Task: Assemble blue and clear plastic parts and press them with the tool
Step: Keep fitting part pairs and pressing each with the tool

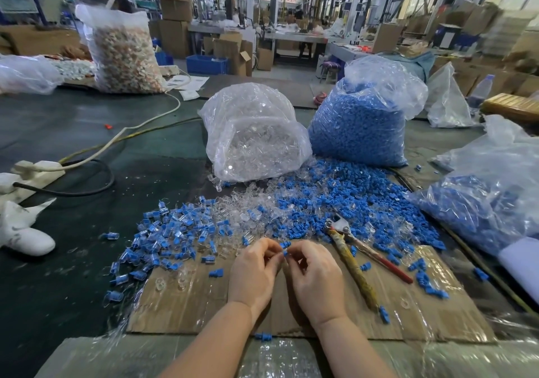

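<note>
While your forearms angle in from the bottom of the frame, your left hand and right hand meet at centre, fingertips pinched in a narrow grip on one blue part; the tool lies just right on the cardboard.

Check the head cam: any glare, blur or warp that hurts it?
Head view: strong wide-angle warp, edges bowed; glare on the clear bag and the film over the cardboard; background soft; left hand and right hand sharp, the blue part between their fingertips small but readable.
</note>
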A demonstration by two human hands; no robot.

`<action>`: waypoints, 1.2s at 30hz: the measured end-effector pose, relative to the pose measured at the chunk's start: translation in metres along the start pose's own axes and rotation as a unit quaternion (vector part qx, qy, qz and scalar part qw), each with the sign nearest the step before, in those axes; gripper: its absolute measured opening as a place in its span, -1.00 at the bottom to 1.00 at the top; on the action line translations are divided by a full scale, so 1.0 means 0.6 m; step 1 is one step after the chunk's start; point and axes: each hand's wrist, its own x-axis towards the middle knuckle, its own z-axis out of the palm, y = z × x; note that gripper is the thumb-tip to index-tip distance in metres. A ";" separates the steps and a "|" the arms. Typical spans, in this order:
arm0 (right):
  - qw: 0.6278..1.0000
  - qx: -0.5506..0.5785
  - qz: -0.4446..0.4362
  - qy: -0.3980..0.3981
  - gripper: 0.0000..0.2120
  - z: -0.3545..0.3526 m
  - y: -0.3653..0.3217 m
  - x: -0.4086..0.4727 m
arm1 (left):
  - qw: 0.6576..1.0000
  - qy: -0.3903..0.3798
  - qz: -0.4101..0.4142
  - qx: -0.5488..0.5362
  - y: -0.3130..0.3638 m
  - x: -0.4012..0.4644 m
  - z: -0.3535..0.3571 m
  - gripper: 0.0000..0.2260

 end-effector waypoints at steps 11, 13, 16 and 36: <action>1.000 0.015 0.014 0.006 -0.91 0.002 0.003 -0.002 | 1.000 -0.014 -0.003 -0.016 0.001 -0.002 -0.003 -0.81; 1.000 0.017 0.013 0.007 -0.91 0.002 0.003 -0.002 | 1.000 -0.012 -0.007 -0.018 0.002 -0.002 -0.003 -0.80; 1.000 0.010 0.013 0.006 -0.88 0.002 0.002 -0.001 | 1.000 -0.007 -0.007 -0.020 0.004 -0.001 -0.003 -0.78; 1.000 -0.008 -0.004 -0.006 -0.78 0.001 -0.001 0.000 | 0.998 -0.002 -0.012 -0.056 0.003 -0.003 -0.006 -0.80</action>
